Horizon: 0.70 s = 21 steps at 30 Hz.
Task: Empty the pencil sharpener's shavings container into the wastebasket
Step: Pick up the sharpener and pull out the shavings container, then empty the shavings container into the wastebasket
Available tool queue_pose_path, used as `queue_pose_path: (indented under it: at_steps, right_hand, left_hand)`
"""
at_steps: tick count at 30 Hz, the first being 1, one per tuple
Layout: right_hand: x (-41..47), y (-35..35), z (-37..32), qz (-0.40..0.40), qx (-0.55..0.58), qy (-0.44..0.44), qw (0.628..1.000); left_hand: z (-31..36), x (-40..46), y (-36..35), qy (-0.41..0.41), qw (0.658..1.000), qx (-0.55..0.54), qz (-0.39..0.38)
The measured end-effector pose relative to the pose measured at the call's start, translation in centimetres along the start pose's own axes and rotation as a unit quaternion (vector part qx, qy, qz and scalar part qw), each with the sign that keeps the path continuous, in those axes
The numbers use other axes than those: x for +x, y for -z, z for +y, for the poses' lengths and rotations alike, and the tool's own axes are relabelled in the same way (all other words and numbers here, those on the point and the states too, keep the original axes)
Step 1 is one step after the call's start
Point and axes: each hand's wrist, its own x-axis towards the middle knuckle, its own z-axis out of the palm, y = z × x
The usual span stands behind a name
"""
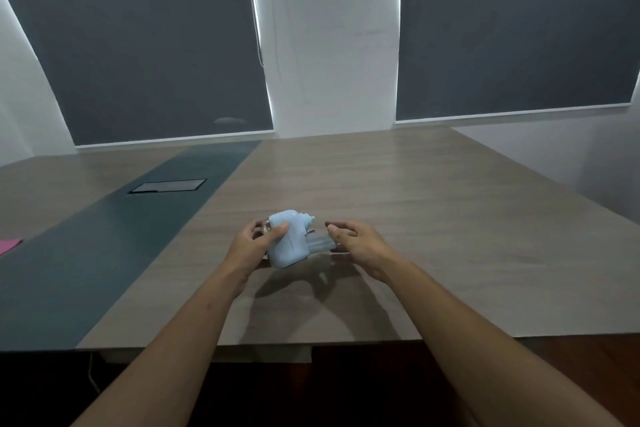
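Sharpener (289, 239): on bench (415, 218), pale blue.
Left hand (254, 244): clamped on sharpener's left end.
Right hand (356, 243): pinching grey drawer (320, 243) on sharpener's right.

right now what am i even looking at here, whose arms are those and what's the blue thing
There is only one picture, taken by a wide-angle camera worn on a person's head and looking forward and down, so the two bare arms are the wearer's own. No machine is involved. The left hand grips a pale blue pencil sharpener, held just above a large wooden table. The right hand has its fingers on the grey shavings container, which sticks out of the sharpener's side. Further left, a dark strip runs along the table and something pink lies at the edge. No wastebasket is in view.
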Motion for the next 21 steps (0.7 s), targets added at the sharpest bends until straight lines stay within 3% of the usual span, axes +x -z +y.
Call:
queue_pose_path:
  at_steps: [9,16,21]
  right_hand:
    - [-1.4,2.1,0.5,0.071,-0.04,0.025,0.996]
    - [-3.7,3.9,-0.1,0.084,-0.087,0.059,0.991]
    - [-6.2,5.7,-1.6,0.121,-0.078,0.065,0.987]
  left_hand:
    - [-1.2,-0.8,-0.6,-0.082,0.99,0.095,0.058]
    - [-1.6,-1.9,-0.9,-0.055,0.986,0.138,0.068]
    - [1.6,-3.5,-2.2,-0.076,0.959,0.238,0.135]
